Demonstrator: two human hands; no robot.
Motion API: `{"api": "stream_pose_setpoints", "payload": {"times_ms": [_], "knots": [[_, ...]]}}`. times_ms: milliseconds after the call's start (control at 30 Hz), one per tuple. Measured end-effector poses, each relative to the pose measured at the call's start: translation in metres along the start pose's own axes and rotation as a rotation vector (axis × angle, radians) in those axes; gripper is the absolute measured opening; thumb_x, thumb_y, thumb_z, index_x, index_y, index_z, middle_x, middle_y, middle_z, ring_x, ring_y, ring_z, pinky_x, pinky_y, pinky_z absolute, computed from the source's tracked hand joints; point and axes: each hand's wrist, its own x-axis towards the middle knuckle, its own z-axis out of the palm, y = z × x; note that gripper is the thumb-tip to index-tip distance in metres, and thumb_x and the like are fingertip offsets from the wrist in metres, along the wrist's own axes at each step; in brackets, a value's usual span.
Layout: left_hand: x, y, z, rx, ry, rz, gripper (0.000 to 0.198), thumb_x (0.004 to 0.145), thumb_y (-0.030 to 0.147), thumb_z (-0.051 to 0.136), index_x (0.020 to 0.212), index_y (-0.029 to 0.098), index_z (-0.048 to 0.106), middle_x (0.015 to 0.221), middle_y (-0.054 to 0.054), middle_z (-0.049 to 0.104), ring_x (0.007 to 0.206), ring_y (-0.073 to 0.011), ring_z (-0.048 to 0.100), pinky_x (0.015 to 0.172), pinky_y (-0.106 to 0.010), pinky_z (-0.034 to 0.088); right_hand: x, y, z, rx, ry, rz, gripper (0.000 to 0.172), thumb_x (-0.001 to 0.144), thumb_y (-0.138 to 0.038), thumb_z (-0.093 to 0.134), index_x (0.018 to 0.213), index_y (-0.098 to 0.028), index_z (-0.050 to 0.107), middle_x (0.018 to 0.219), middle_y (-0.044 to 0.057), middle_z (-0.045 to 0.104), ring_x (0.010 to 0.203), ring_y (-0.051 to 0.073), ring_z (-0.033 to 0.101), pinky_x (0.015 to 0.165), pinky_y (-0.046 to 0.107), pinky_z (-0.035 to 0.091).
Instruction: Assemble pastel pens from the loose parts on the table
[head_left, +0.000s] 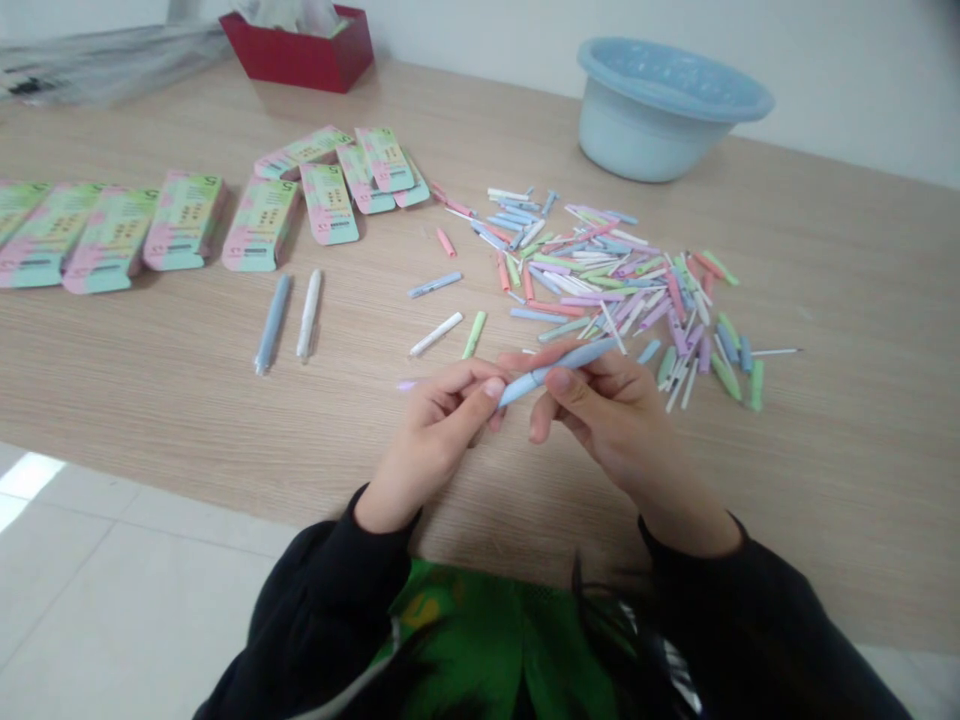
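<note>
- Light blue pen (536, 378) is held over the desk (855, 470), towards its near edge; slanted, seam about mid-length.
- Left hand (442, 415) pinches the end nearer the body, thumb on top. Right hand (611, 405) is clamped just past the seam.
- Probably light, stiff, smooth plastic; could slip a bit, and bending might stress the seam. I'd hold either side of it, force straight along the barrel.
- Loose pen parts (600, 270) crowd the far side. Sleeves (322, 580) overlap the near edge; more room rightward along it.

The table (840, 470) bears pen parts (583, 258), cartons (184, 220) and a basin (645, 135).
</note>
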Motion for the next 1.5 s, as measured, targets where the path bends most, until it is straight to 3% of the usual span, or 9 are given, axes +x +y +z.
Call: {"api": "stream_pose_setpoints", "payload": {"times_ms": [100, 233, 400, 600, 800, 933, 1067, 1267, 1500], "knots": [[0.0010, -0.0007, -0.0017, -0.028, -0.031, 0.010, 0.022, 0.088, 0.037, 0.078, 0.093, 0.018, 0.068, 0.070, 0.004, 0.058, 0.051, -0.0063, 0.036, 0.044, -0.022, 0.022, -0.0014, 0.0010, 0.0012, -0.014, -0.023, 0.006, 0.006, 0.091, -0.027, 0.076, 0.097, -0.027, 0.079, 0.067, -0.004, 0.075, 0.055, 0.011, 0.070, 0.061, 0.025, 0.060], [0.0023, 0.0012, -0.0025, -0.018, -0.140, -0.101, 0.040, 0.102, 0.051, 0.051, 0.097, 0.015, 0.070, 0.066, 0.001, 0.060, 0.047, -0.0073, 0.034, 0.044, -0.024, 0.021, -0.0004, 0.0026, 0.0003, -0.071, -0.017, -0.014, 0.007, 0.091, -0.026, 0.076, 0.096, -0.027, 0.080, 0.065, -0.004, 0.074, 0.048, 0.010, 0.062, 0.053, 0.024, 0.055], [0.0024, 0.0059, -0.0017, 0.057, 0.001, -0.051, 0.025, 0.085, 0.037, 0.080, 0.082, 0.016, 0.068, 0.071, 0.001, 0.064, 0.054, -0.0073, 0.041, 0.047, -0.021, 0.028, 0.0014, 0.0039, -0.0028, -0.121, 0.012, -0.018, 0.007, 0.086, -0.029, 0.080, 0.092, -0.026, 0.082, 0.088, 0.001, 0.082, 0.045, 0.007, 0.060, 0.044, 0.022, 0.047], [0.0010, 0.0059, 0.0006, -0.002, -0.002, -0.164, 0.039, 0.098, 0.053, 0.060, 0.100, 0.015, 0.070, 0.066, 0.002, 0.060, 0.047, -0.0067, 0.032, 0.042, -0.021, 0.020, 0.0013, 0.0037, -0.0049, -0.136, 0.002, 0.015, 0.010, 0.083, -0.031, 0.083, 0.092, -0.026, 0.082, 0.078, 0.000, 0.080, 0.045, 0.008, 0.059, 0.046, 0.022, 0.047], [0.0013, 0.0040, -0.0004, 0.008, 0.120, -0.137, 0.030, 0.083, 0.044, 0.080, 0.088, 0.019, 0.065, 0.072, 0.003, 0.059, 0.054, -0.0080, 0.038, 0.046, -0.020, 0.028, 0.0017, 0.0045, -0.0043, -0.218, 0.043, 0.029, 0.013, 0.084, -0.037, 0.082, 0.089, -0.025, 0.082, 0.063, -0.002, 0.072, 0.046, 0.010, 0.055, 0.048, 0.025, 0.046], [0.0009, 0.0051, -0.0031, 0.099, -0.008, -0.241, 0.045, 0.100, 0.053, 0.053, 0.079, 0.016, 0.069, 0.059, 0.002, 0.048, 0.051, -0.0101, 0.033, 0.046, -0.024, 0.022, 0.0041, 0.0031, -0.0015, -0.189, 0.015, -0.001, 0.012, 0.081, -0.039, 0.084, 0.085, -0.027, 0.082, 0.060, -0.003, 0.068, 0.052, 0.011, 0.055, 0.050, 0.026, 0.046], [0.0011, 0.0053, -0.0035, 0.154, -0.049, -0.199, 0.049, 0.096, 0.050, 0.062, 0.061, 0.015, 0.063, 0.053, 0.003, 0.040, 0.052, -0.0096, 0.028, 0.050, -0.027, 0.018, 0.0056, 0.0015, 0.0003, -0.185, 0.020, -0.029, 0.013, 0.077, -0.038, 0.088, 0.082, -0.028, 0.081, 0.064, -0.005, 0.066, 0.050, 0.009, 0.049, 0.049, 0.025, 0.042], [-0.0001, 0.0036, 0.0021, 0.024, 0.004, -0.186, 0.030, 0.082, 0.040, 0.083, 0.090, 0.019, 0.063, 0.060, 0.008, 0.048, 0.048, -0.0073, 0.034, 0.046, -0.023, 0.023, 0.0049, 0.0057, 0.0025, -0.264, 0.103, 0.024, 0.019, 0.074, -0.042, 0.088, 0.077, -0.025, 0.081, 0.058, -0.005, 0.063, 0.056, 0.011, 0.055, 0.059, 0.028, 0.050], [-0.0007, -0.0015, -0.0031, 0.010, -0.100, -0.238, 0.046, 0.101, 0.046, 0.054, 0.071, 0.015, 0.067, 0.055, 0.003, 0.044, 0.053, -0.0104, 0.036, 0.053, -0.026, 0.026, 0.0054, 0.0033, 0.0022, -0.184, 0.008, 0.080, 0.016, 0.078, -0.039, 0.085, 0.084, -0.025, 0.080, 0.059, -0.004, 0.070, 0.058, 0.015, 0.066, 0.062, 0.032, 0.056]]}}
